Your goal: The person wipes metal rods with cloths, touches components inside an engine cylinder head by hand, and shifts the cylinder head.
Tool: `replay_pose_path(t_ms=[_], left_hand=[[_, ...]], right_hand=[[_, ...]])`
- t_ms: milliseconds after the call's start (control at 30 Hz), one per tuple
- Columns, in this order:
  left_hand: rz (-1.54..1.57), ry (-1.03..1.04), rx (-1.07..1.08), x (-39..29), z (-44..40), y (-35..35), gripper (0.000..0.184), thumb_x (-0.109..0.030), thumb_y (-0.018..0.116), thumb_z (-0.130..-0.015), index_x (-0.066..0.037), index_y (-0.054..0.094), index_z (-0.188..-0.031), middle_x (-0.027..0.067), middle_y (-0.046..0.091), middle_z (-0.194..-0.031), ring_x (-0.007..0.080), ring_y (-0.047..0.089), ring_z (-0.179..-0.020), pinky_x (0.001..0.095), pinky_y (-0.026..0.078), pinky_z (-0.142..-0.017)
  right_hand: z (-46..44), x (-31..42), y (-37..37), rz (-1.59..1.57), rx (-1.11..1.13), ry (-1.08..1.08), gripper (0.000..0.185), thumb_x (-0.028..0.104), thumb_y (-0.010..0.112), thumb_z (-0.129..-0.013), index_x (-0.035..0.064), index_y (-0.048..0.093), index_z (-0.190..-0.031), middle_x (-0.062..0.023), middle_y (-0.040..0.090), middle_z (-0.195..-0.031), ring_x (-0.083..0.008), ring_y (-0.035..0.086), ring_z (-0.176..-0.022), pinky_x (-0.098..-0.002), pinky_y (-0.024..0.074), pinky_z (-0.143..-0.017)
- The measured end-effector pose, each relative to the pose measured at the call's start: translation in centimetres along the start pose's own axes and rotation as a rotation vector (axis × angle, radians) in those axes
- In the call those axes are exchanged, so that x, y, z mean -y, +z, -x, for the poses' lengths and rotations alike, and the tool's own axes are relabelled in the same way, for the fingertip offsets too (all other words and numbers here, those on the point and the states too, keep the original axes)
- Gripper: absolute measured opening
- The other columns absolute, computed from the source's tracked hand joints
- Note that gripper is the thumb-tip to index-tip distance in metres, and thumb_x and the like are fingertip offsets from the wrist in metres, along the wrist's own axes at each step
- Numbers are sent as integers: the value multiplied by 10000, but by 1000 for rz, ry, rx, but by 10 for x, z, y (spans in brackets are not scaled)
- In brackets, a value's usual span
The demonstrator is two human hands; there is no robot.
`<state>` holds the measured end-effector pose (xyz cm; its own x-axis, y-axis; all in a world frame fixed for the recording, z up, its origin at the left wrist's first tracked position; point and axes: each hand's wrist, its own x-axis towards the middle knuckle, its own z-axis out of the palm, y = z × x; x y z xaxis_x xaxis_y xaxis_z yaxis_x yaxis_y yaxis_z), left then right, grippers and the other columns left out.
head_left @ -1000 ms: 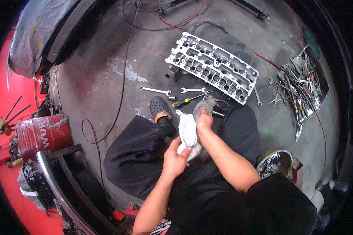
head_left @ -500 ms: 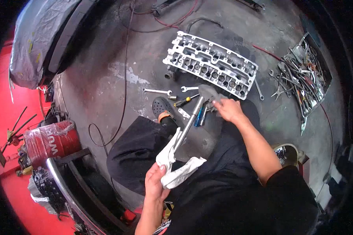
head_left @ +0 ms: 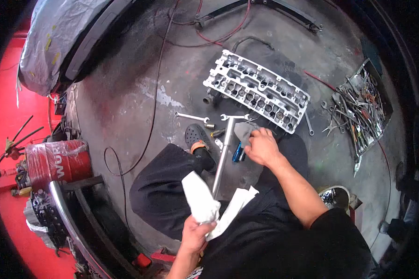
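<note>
My left hand (head_left: 195,235) is closed around a white cloth or paper towel (head_left: 201,200), which covers the lower end of a shiny metal bar (head_left: 223,160). The bar slants up and away from me, its thicker end (head_left: 230,125) near the wrenches. My right hand (head_left: 264,145) has its fingers curled on a dark grey rag (head_left: 243,133), just right of the bar's far end. Below the rag lie blue-handled tools (head_left: 237,152). A yellow-handled screwdriver (head_left: 216,133) is partly hidden behind the bar.
A cylinder head (head_left: 258,90) lies on the floor ahead. Open-end wrenches (head_left: 191,117) and a socket (head_left: 210,126) are left of the bar. A tray of tools (head_left: 363,111) stands at right, a red drum (head_left: 60,160) at left. A hose (head_left: 151,116) crosses the floor.
The grey rag and my right hand have come down, away from the bar's far end. My left hand has shifted down and right with the bar, which stands steeper. The camera view has shifted slightly.
</note>
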<state>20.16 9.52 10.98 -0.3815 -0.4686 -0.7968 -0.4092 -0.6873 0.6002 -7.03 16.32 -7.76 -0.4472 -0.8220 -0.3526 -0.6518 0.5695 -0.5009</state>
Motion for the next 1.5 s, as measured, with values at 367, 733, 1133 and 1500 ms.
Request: replay_pose_path(t_ms=[367,733,1133,1500], left_hand=[[75,189,-55,-57,-57,19,363,32,597,-806,52,618,-1168,88,682,-1036,158,655,-868,288,515,-795],[-29,26,-71,-121,-122,28,396,73,576,-805,68,601,-1201,116,690,-1078,177,670,-899,298,519,-822],[23,54,19,-72,-76,15,370,50,604,-821,56,608,-1191,82,686,-1075,145,648,-909,275,493,-835],[64,167,166,15,-10,-17,382,36,617,-823,33,623,-1205,61,695,-1070,119,641,-921,268,496,-829]], right_hand=[[-41,-5,46,-586,-63,127,364,373,669,-857,19,713,-930,-233,676,-821,-387,664,-798,-445,507,-737],[-101,1,-22,-209,-81,125,531,471,381,-1009,22,634,-884,-215,671,-782,-398,667,-778,-510,525,-730],[-62,-34,-120,82,195,10,538,488,324,-1012,75,668,-1028,-234,677,-872,-410,654,-894,-523,501,-816],[-30,44,-240,406,99,-197,616,550,339,-1007,50,689,-930,-256,662,-870,-460,624,-874,-528,490,-785]])
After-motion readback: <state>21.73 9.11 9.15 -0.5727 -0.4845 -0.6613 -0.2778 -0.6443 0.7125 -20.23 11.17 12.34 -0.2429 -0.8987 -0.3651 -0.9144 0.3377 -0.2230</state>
